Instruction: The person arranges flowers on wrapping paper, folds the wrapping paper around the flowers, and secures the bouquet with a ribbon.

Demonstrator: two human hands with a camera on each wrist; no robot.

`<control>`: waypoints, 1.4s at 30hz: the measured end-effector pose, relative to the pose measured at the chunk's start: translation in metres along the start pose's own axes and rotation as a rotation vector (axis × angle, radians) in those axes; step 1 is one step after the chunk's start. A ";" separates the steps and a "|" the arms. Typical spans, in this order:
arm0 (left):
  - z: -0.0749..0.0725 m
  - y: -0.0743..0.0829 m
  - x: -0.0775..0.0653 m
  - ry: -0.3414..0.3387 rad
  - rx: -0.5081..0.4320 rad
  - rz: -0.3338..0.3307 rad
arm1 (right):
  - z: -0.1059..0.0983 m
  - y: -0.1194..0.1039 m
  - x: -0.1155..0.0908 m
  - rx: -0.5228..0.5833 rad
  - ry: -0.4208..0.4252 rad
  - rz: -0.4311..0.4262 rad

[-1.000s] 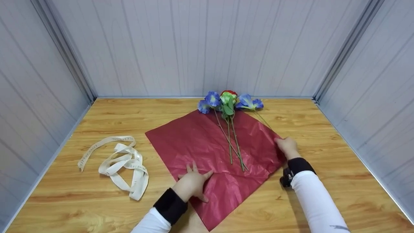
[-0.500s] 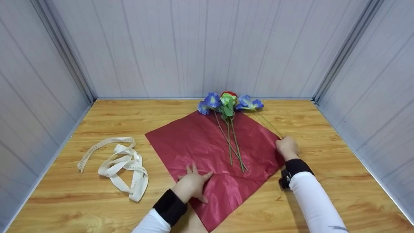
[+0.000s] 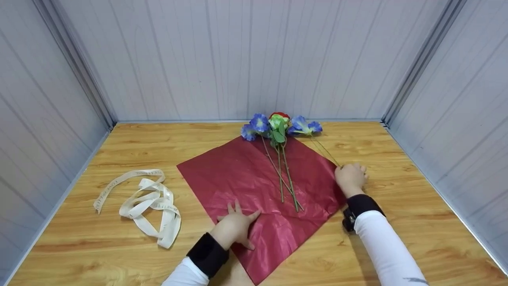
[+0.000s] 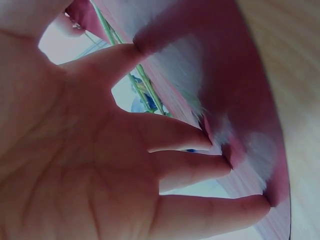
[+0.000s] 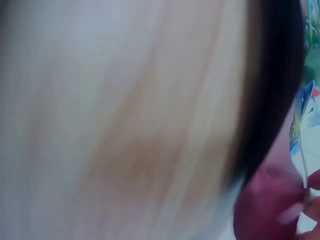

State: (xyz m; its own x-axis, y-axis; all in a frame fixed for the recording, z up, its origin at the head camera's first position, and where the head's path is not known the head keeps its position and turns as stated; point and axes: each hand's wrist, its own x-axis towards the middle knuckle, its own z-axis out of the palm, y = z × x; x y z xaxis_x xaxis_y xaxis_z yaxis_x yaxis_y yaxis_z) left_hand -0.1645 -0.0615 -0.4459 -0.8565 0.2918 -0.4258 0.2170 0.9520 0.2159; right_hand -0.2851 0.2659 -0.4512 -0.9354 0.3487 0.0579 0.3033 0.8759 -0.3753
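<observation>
A dark red sheet of wrapping paper (image 3: 222, 167) lies on the wooden table like a diamond. My left hand (image 3: 234, 226) is spread on its near left part; in the left wrist view the fingertips (image 4: 257, 205) press the paper. Beyond the paper's right corner, my right hand (image 3: 351, 178) pinches the thin stem of a blue flower (image 3: 303, 126), and the right wrist view shows that stem (image 5: 303, 165) between the fingers. On the paper rest another blue flower stem (image 3: 260, 123) and a red and green rose (image 3: 279, 120), their stems crossing near the middle.
A loosely looped cream ribbon (image 3: 168, 222) with printed letters lies on the table to the left. Pale panel walls (image 3: 178, 59) stand behind and at both sides of the wooden table (image 3: 99, 246).
My right hand has left the paper's right edge and taken hold of the blue flower's stem just beyond it. The left hand stays on the paper.
</observation>
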 end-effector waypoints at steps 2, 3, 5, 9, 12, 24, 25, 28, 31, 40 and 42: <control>0.001 0.000 0.000 0.001 0.001 0.001 | 0.000 -0.002 -0.001 -0.038 0.022 -0.021; 0.001 0.000 0.000 0.001 0.001 0.002 | 0.000 -0.003 -0.001 -0.049 0.024 -0.025; 0.001 0.000 0.000 0.001 0.003 0.003 | 0.000 -0.004 -0.001 -0.065 0.025 -0.023; 0.001 0.001 0.000 0.001 0.010 -0.001 | -0.003 -0.004 0.000 -0.006 0.030 0.002; 0.000 0.002 0.000 0.000 0.016 -0.006 | -0.006 -0.006 0.000 0.069 0.064 0.009; 0.000 0.001 -0.001 -0.008 0.013 -0.010 | -0.013 -0.028 -0.004 0.336 0.303 -0.129; 0.000 0.002 -0.001 -0.005 0.014 -0.009 | -0.014 -0.031 -0.005 0.351 0.325 -0.138; 0.000 0.002 -0.002 -0.004 0.017 -0.007 | -0.016 -0.037 -0.008 0.400 0.391 -0.180; 0.000 0.002 -0.001 -0.007 0.018 -0.009 | -0.018 -0.041 -0.010 0.438 0.436 -0.225; -0.001 0.002 -0.001 0.004 0.016 -0.015 | -0.016 -0.061 -0.022 0.559 0.404 -0.305; 0.000 0.002 -0.001 0.005 0.014 -0.014 | -0.012 -0.067 -0.028 0.590 0.361 -0.299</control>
State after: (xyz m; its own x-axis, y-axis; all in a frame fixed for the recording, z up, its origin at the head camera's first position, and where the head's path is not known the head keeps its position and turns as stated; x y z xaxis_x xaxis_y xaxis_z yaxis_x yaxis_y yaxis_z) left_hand -0.1632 -0.0598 -0.4445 -0.8617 0.2780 -0.4244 0.2115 0.9572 0.1976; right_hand -0.2767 0.2016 -0.4172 -0.8142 0.3011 0.4965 -0.1964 0.6619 -0.7234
